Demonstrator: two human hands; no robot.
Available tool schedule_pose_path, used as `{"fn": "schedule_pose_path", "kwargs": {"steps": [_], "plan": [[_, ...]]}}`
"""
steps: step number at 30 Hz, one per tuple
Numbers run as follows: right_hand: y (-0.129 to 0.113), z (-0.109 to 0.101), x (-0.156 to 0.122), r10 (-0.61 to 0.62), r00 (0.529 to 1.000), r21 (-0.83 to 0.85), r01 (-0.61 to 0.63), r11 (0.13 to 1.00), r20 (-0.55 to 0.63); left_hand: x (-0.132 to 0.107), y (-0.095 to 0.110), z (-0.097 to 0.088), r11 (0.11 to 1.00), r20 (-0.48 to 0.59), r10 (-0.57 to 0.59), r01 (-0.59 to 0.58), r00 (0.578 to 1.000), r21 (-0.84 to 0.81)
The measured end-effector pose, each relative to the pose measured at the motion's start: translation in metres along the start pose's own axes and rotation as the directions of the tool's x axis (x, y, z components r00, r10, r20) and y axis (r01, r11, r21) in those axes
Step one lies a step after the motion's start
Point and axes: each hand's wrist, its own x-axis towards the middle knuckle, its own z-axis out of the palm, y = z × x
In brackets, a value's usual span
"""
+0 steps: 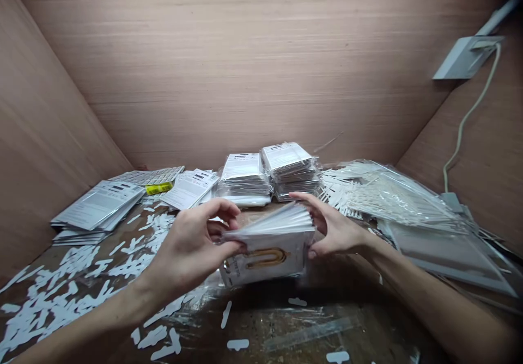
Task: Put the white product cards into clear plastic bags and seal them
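Note:
My left hand [192,249] and my right hand [333,228] together hold a stack of white cards [272,244] above the middle of the brown table [359,320]. The front card shows a gold U-shaped item. The left fingers and thumb pinch the stack's left edge. On the other side, the right fingers wrap its right edge, and the cards fan apart at the top. Behind the hands stand two wrapped bundles of white cards [245,179], [291,169].
Piles of grey printed cards [98,208] lie at the left, with a small yellow item [158,188] behind them. Clear plastic sleeves [392,195] are heaped at the right. White paper scraps [53,293] litter the left front. Wooden walls enclose the table; a cable [461,129] hangs right.

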Motion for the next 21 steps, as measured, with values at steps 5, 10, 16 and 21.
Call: {"fn": "schedule_pose_path", "kwargs": {"steps": [5,10,16,21], "plan": [[0.013,0.027,0.007,-0.092,0.987,-0.129,0.075,0.989,-0.135,0.011,-0.003,-0.013,0.978,-0.028,-0.104,0.097,0.994,-0.186],[-0.007,0.04,0.005,-0.005,0.96,-0.023,-0.001,1.0,-0.279,0.015,0.001,-0.018,0.978,-0.028,-0.057,0.05,0.998,-0.203],[-0.037,0.033,-0.001,0.07,0.96,0.009,-0.07,0.997,-0.273,0.015,-0.001,-0.018,0.993,0.098,0.04,-0.028,0.994,-0.117],[-0.057,0.035,-0.002,0.101,0.947,0.017,-0.101,0.995,-0.304,0.015,0.006,-0.02,0.989,0.282,0.031,-0.07,0.959,0.128]]}}
